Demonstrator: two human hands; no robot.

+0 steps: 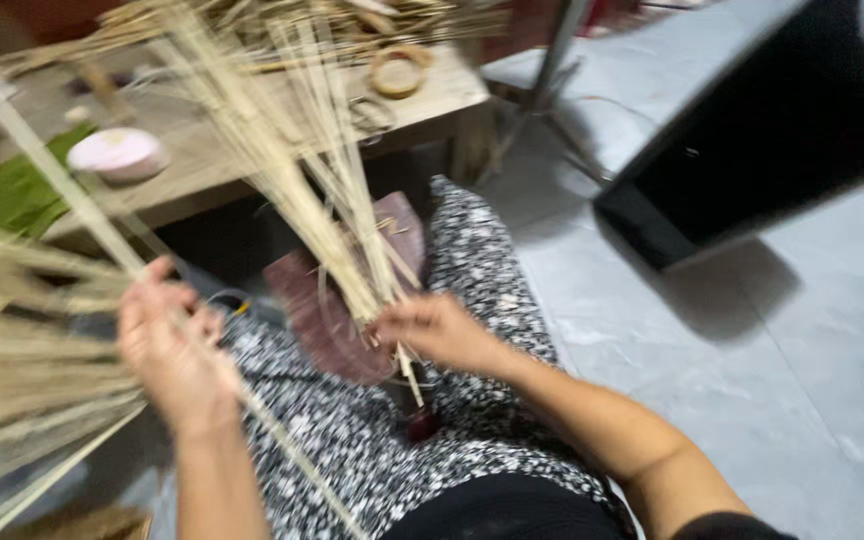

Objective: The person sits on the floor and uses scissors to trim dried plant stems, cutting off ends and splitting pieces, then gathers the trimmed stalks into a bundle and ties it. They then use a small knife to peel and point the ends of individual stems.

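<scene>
The right hand (432, 330) has its grip clenched around the lower end of a bundle of pale straw-coloured strips (292, 170). The strips are thin, flat and stiff-looking; they are pinched tight together at the fingers and fan out upward and to the left, the tips reaching over the edge of the wooden bench (442, 95). A few short ends stick out below the hand, over the lap in black-and-white patterned cloth (372, 430).

The left hand (167, 345) has its grip closed on one long single strip (72, 190), which runs slantwise from the upper left down past the wrist toward the lower middle of the view. More loose strips (22, 370) of the same pale colour lie spread to the left of that hand, blurred.

On the bench sit a pale pink round container (117, 153), a green sheet (22, 195) and a small woven ring (399, 72). A dark box (752, 140) stands on the grey tiled floor (732, 370) to the right.
</scene>
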